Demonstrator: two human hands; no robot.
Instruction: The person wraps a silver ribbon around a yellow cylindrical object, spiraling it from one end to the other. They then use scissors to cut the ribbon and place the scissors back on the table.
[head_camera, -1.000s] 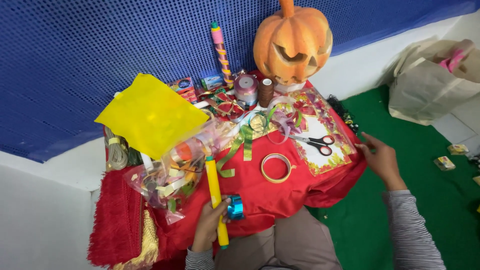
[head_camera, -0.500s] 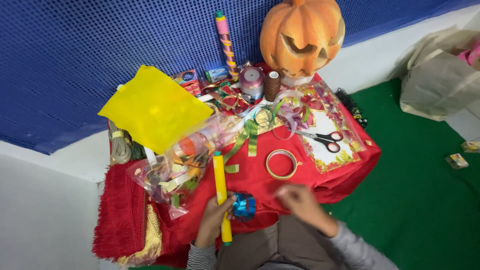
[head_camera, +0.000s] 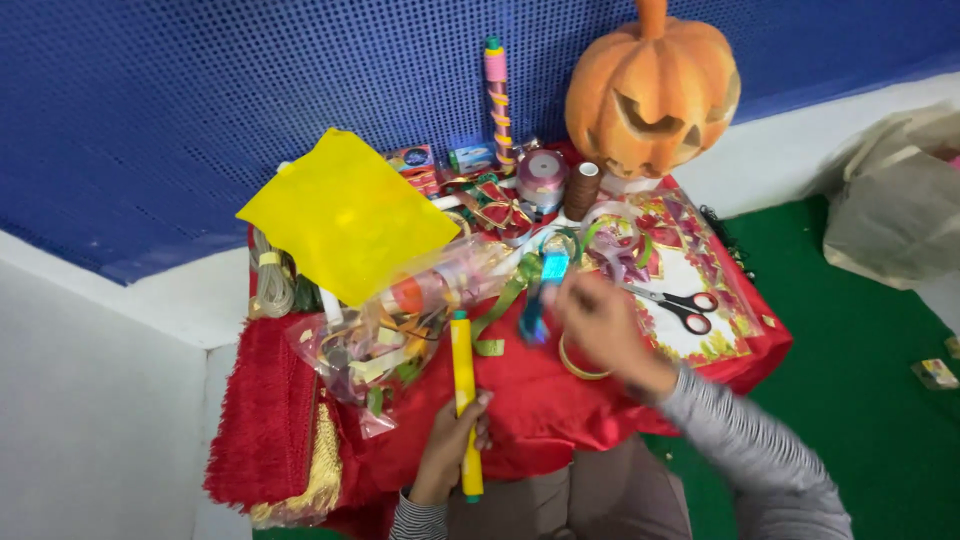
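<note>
My left hand (head_camera: 450, 445) grips the lower part of a yellow stick (head_camera: 462, 370), which lies upright along the front of the red-covered table (head_camera: 560, 420). Over the middle of the table, my right hand (head_camera: 603, 325) is blurred by motion and pinches a shiny blue ribbon (head_camera: 540, 290). The ribbon hangs down to the left of its fingers. A gold tape ring (head_camera: 572, 362) lies partly hidden under that hand. Black-and-red scissors (head_camera: 682, 306) rest just to its right on a patterned sheet.
A carved orange pumpkin (head_camera: 650, 90) stands at the back, with a decorated stick (head_camera: 497, 95), a ribbon spool (head_camera: 541, 176) and a brown thread spool (head_camera: 582, 190) beside it. A yellow sheet (head_camera: 340, 215) and a clear bag of ribbons (head_camera: 395, 325) fill the left. A beige bag (head_camera: 895, 200) sits on the green floor.
My right hand came in from the table's right edge to the front, took the blue ribbon from beside my left hand and lifted it over the table's middle. The left hand kept the yellow stick.
</note>
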